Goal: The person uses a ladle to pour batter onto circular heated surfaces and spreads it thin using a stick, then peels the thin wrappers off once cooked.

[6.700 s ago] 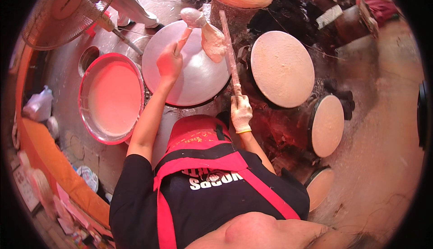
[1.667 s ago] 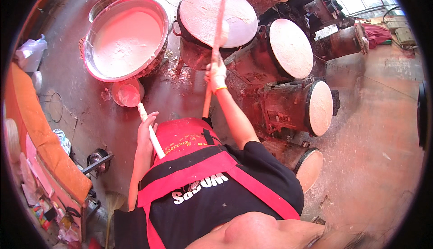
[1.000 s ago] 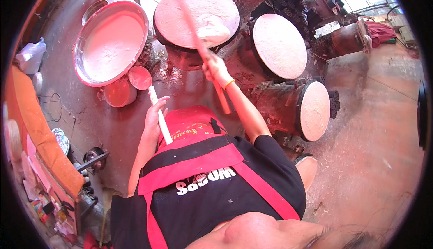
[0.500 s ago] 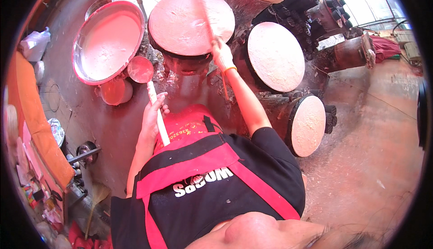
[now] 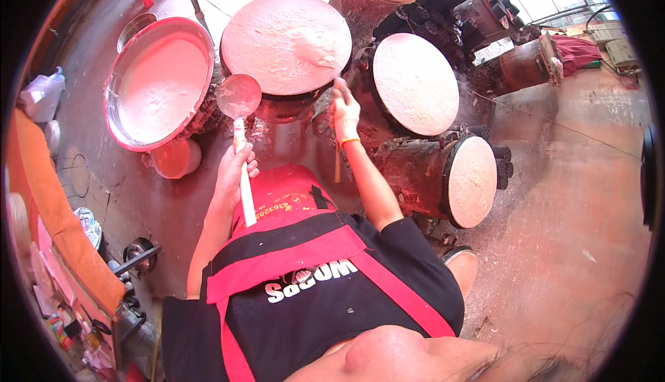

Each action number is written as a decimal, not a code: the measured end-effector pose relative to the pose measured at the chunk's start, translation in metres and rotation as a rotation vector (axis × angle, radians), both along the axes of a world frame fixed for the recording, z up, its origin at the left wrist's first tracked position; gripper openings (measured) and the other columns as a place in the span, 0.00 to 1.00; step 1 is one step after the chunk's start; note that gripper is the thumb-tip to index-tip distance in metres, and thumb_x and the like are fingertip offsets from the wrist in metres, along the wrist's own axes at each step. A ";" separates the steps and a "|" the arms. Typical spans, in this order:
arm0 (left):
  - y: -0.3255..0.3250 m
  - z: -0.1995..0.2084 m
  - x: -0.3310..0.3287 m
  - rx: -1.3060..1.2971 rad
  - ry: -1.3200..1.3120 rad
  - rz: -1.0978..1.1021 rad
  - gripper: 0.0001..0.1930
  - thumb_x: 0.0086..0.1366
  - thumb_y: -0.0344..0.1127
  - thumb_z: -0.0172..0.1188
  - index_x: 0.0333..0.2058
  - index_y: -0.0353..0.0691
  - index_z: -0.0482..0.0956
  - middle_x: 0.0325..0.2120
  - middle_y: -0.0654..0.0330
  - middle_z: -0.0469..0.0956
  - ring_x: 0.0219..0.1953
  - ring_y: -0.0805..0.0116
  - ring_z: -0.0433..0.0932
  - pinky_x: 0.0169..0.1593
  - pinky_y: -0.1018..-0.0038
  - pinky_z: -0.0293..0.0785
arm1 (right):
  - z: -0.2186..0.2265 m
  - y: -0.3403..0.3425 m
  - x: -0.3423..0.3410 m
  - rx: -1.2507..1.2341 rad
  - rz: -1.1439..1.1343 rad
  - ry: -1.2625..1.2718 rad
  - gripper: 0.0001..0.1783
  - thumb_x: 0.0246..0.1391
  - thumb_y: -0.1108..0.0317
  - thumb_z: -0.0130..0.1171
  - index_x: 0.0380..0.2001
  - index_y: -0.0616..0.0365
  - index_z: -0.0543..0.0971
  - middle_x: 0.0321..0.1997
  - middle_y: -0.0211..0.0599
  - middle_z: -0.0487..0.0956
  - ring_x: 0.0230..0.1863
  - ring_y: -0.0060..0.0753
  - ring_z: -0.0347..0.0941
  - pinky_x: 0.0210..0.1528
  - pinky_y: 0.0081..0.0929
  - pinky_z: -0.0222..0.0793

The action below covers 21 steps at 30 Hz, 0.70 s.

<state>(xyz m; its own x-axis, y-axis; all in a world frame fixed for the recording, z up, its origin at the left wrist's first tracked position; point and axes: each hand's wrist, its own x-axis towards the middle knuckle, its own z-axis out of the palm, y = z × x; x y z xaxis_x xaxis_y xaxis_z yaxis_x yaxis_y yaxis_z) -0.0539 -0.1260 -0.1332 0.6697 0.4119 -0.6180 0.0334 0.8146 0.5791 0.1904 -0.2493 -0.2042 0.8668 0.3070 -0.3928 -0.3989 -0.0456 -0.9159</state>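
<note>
My left hand (image 5: 234,173) is closed round the pale handle of a ladle (image 5: 239,96). The ladle's round bowl is just in front of a dark-edged round griddle (image 5: 289,96), coated with a pale batter layer (image 5: 267,39). A raised, uneven patch of batter shows on the griddle's right side. Beside that griddle's near right edge, my right hand (image 5: 344,110) grips a thin wooden stick (image 5: 337,164), whose lower end sticks out below the fist; its upper end is hard to make out. To the left stands a wide red-rimmed basin (image 5: 107,108) of thick white batter.
Other batter-coated round griddles (image 5: 417,84) (image 5: 473,181) stand to the right on drum-like stoves. Another drum (image 5: 360,1) is at the back. A small bucket (image 5: 174,160) sits below the basin. An orange-covered table (image 5: 66,223) runs along the left.
The ladle has risen slightly and moved right, toward the griddle. My right hand has drawn a little nearer, and the stick blurred across the batter no longer shows there. The view has shifted.
</note>
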 end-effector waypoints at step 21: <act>0.070 -0.061 0.116 0.332 0.071 -0.209 0.06 0.63 0.28 0.49 0.30 0.40 0.61 0.19 0.69 0.60 0.15 0.82 0.58 0.15 0.84 0.57 | -0.038 -0.054 -0.029 0.056 0.039 0.027 0.21 0.59 0.60 0.53 0.56 0.44 0.71 0.12 0.19 0.60 0.08 0.14 0.50 0.09 0.17 0.45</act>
<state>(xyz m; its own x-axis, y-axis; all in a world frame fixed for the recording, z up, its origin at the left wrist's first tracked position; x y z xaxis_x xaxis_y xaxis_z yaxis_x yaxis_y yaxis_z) 0.0622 -0.0562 -0.1942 0.7209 0.4563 -0.5217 0.2280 0.5547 0.8002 0.1616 -0.3034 -0.2422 0.8430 0.3627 -0.3972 -0.4225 -0.0104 -0.9063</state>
